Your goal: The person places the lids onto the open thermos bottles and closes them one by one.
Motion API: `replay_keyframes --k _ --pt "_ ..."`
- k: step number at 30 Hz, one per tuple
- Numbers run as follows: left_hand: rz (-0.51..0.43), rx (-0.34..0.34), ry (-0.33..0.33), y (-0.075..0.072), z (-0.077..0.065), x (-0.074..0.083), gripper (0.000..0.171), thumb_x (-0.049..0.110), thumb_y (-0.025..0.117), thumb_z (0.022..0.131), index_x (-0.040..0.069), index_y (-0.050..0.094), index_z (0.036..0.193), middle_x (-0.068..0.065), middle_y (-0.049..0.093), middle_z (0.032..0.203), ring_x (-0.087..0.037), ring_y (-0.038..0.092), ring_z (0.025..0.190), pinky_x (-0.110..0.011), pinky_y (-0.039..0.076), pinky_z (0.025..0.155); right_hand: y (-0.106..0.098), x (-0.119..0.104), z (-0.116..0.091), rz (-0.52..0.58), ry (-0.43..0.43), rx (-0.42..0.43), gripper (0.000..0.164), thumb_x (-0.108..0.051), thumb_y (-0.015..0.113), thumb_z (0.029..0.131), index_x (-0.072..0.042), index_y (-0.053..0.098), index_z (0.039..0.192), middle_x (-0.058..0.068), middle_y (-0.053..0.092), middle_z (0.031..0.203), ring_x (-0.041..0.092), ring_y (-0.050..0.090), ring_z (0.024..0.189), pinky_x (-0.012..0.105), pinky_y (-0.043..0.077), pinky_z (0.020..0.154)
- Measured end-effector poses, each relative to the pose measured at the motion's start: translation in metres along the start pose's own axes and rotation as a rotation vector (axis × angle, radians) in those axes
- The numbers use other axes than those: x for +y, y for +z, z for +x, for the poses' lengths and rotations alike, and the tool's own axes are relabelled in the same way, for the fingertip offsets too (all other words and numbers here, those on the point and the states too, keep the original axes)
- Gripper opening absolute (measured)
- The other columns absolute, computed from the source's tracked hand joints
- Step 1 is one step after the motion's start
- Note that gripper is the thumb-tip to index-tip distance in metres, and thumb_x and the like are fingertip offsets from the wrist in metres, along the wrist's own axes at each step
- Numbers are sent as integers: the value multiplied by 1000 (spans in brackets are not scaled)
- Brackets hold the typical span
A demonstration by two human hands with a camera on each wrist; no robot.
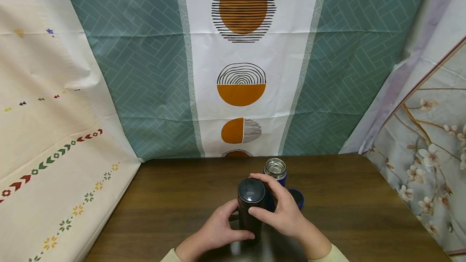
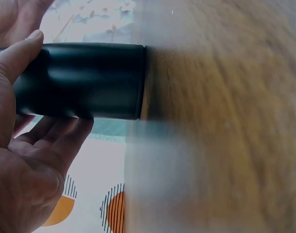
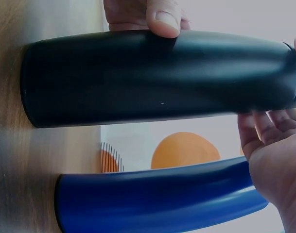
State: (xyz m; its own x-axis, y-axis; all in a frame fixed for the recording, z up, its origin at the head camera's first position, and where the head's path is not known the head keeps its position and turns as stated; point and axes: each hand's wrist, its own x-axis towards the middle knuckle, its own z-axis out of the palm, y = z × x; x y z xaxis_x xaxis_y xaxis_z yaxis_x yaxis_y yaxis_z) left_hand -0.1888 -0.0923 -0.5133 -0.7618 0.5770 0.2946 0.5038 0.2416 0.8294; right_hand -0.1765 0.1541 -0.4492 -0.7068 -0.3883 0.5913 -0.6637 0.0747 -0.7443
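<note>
A black thermos flask (image 1: 248, 222) stands upright on the table, its dark glossy lid (image 1: 251, 189) on top. My left hand (image 1: 217, 228) grips the lower body from the left, thumb across the front. From the right, my right hand (image 1: 283, 210) holds the top around the lid, its thumb in front and fingers behind. In the right wrist view, the flask's base rests on the wood and the left thumb lies on its side. Behind the right hand, partly hidden, stands a blue thermos flask (image 3: 152, 199) with its steel mouth uncovered.
A blue cap (image 1: 297, 198) lies on the brown wooden table (image 1: 174, 197), right of the blue flask. Patterned cloths hang at the back (image 1: 145, 92), at the left (image 1: 54, 153) and at the right (image 1: 429, 165), bordering the tabletop.
</note>
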Motion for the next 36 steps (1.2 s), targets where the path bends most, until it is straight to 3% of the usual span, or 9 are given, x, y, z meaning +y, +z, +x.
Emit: replay_keyframes --k 3,10,24,31,36 --pt "4 1 1 0 0 -1 79 33 100 87 33 59 155 11 71 137 -15 68 128 -42 59 106 0 0 0 -5 3 8 76 2 84 93 -12 51 160 16 68 144 35 68 127 35 53 112" --pt "-4 5 3 1 0 -2 78 34 99 88 34 59 155 11 71 137 -15 68 128 -42 59 107 1 -1 0 -3 18 21 77 0 87 92 -14 52 158 11 69 143 24 68 127 35 53 110" --pt "-27 6 22 2 1 -3 76 31 100 88 33 60 153 9 71 139 -16 68 129 -41 60 106 3 -2 0 -56 58 53 79 -7 93 88 -20 52 154 2 71 136 21 68 123 37 54 108" --pt "-32 3 15 2 1 -4 77 32 99 88 34 60 154 9 71 140 -16 68 129 -40 59 106 4 -4 0 -81 87 72 79 -11 96 87 -22 53 152 0 68 139 21 66 125 37 52 109" --pt "-32 0 7 2 1 -4 77 33 99 88 35 60 154 9 71 140 -16 68 130 -40 59 106 4 -4 0 -73 62 64 82 -9 95 87 -19 51 155 3 65 145 23 65 128 38 52 110"
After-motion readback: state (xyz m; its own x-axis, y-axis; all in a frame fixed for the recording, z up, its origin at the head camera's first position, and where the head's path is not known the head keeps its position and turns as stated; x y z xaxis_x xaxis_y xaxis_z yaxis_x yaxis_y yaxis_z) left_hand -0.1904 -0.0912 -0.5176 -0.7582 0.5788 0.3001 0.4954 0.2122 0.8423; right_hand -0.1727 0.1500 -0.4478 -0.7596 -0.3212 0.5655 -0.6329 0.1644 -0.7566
